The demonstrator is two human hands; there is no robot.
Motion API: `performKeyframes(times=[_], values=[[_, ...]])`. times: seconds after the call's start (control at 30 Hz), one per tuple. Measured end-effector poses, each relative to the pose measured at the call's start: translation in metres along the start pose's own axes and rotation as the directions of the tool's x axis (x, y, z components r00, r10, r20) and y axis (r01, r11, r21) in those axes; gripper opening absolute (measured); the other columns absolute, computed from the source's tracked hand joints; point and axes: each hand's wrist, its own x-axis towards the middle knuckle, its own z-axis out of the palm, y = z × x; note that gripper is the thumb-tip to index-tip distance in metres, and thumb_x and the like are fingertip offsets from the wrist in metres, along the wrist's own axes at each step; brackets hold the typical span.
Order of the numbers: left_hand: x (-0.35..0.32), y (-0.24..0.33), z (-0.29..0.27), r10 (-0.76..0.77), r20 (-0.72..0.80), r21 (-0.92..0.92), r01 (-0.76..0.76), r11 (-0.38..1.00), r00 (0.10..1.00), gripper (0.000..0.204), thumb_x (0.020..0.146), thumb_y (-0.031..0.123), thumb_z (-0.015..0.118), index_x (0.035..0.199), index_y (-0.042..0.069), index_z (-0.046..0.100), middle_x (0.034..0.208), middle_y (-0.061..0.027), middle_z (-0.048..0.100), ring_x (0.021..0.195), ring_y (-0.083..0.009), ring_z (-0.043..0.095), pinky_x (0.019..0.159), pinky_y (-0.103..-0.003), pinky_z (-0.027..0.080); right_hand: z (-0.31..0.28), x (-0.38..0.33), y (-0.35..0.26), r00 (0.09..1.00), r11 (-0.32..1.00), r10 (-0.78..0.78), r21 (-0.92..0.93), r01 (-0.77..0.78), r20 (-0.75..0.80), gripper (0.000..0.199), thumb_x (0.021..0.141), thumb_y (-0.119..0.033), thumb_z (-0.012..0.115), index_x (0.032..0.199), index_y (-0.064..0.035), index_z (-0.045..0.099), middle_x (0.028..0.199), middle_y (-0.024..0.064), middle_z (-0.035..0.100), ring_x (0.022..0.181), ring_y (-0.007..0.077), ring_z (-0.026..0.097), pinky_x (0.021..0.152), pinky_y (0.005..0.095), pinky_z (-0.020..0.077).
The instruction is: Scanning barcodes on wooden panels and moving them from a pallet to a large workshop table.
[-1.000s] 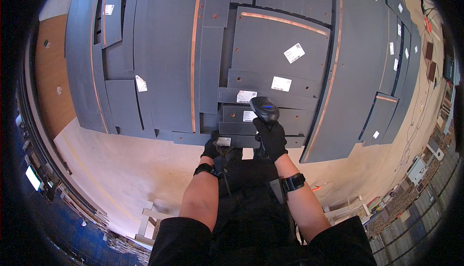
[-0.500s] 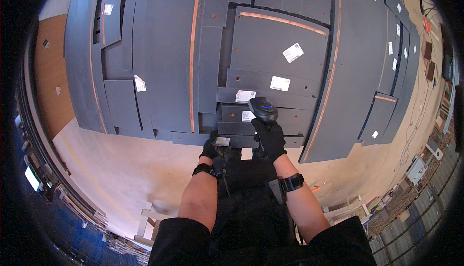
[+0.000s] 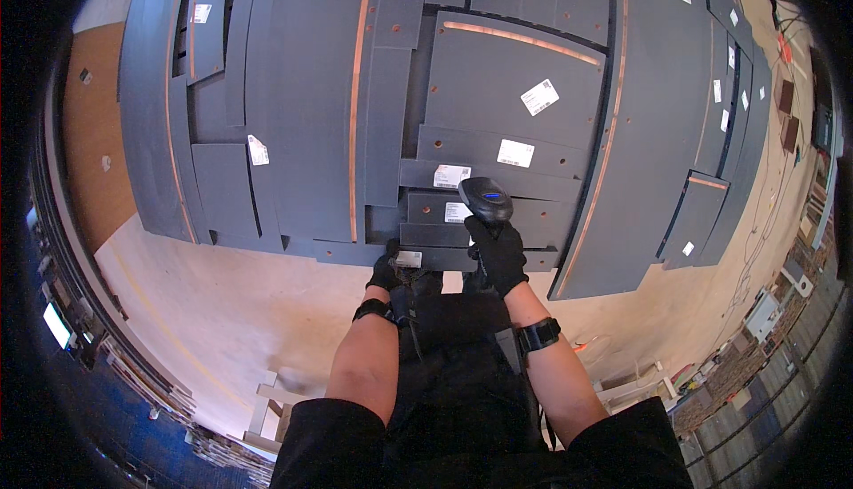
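1 blk scanner [image 3: 486, 202] clamped in R hand [image 3: 499, 260], fwd of knuckles; L hand [image 3: 384, 273] at panel [image 3: 435, 260] edge, grip unclear.

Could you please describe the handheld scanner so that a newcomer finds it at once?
Find the wide spread of dark grey panels, then look near the middle of its near edge. There, the person's black-gloved right hand holds the scanner. Its rounded black head with a small blue mark sets it apart from the flat panels and white labels.
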Motion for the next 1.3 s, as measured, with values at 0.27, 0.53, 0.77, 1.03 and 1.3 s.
performKeyframes(times=[0.27, 0.53, 0.77, 1.03, 1.3], values=[[0.029, -0.016, -0.004, -0.024, 0.112, 0.082, 0.015, 0.997, 0.993, 0.054, 0.081, 0.049, 0.046, 0.110, 0.004, 0.050, 0.100, -0.0085, 0.056, 0.090, -0.0231, 0.053, 0.078, -0.035, 0.043, -0.010, 0.002, 0.001, 0.999, 1.000, 0.007, 0.003, -0.007, -0.035, 0.034, 0.072, -0.030, 0.066, 0.085, -0.0004, 0.055, 0.060, 0.0046, 0.054, 0.046, 0.0118, 0.053, 0.044, 0.0264, 0.0405], [0.007, -0.001, -0.027, 0.120, 0.069, 0.272, -0.135, 0.953, 0.990, 0.054, 0.082, 0.050, 0.043, 0.112, 0.006, 0.049, 0.100, -0.0081, 0.057, 0.089, -0.0232, 0.053, 0.079, -0.035, 0.043, 0.009, -0.004, -0.004, 0.997, 0.996, -0.077, -0.045, 0.078, 0.021, 0.039, 0.073, -0.041, 0.060, 0.078, -0.0033, 0.055, 0.055, 0.0076, 0.055, 0.046, 0.0169, 0.053, 0.045, 0.0318, 0.0403], [-0.002, 0.000, -0.016, 0.123, 0.157, 0.127, -0.144, 0.981, 0.980, 0.049, 0.083, 0.047, 0.044, 0.116, 0.011, 0.048, 0.105, -0.0090, 0.055, 0.093, -0.0278, 0.052, 0.082, -0.040, 0.041, 0.007, -0.006, -0.010, 0.999, 0.999, -0.033, -0.005, 0.033, 0.024, 0.035, 0.073, -0.032, 0.065, 0.085, -0.0007, 0.056, 0.059, 0.0060, 0.056, 0.045, 0.0126, 0.054, 0.044, 0.0270, 0.0407], [-0.028, 0.013, 0.003, 0.057, 0.068, 0.032, -0.059, 0.998, 0.996, 0.048, 0.082, 0.046, 0.046, 0.115, 0.012, 0.048, 0.110, -0.0108, 0.053, 0.096, -0.0316, 0.050, 0.085, -0.046, 0.040, 0.011, -0.006, -0.012, 0.999, 0.999, -0.020, -0.032, 0.021, 0.027, 0.032, 0.073, -0.031, 0.065, 0.081, -0.0011, 0.055, 0.058, 0.0057, 0.055, 0.045, 0.0122, 0.054, 0.043, 0.0269, 0.0404], [-0.023, 0.010, -0.004, 0.124, 0.177, 0.107, -0.144, 0.984, 0.976, 0.047, 0.082, 0.046, 0.045, 0.114, 0.012, 0.049, 0.111, -0.0124, 0.051, 0.098, -0.0339, 0.048, 0.086, -0.050, 0.038, 0.011, -0.008, -0.011, 0.999, 1.000, -0.016, -0.023, 0.017, 0.036, 0.033, 0.073, -0.031, 0.064, 0.081, -0.0008, 0.055, 0.059, 0.0045, 0.054, 0.046, 0.0114, 0.053, 0.043, 0.0258, 0.0403]])
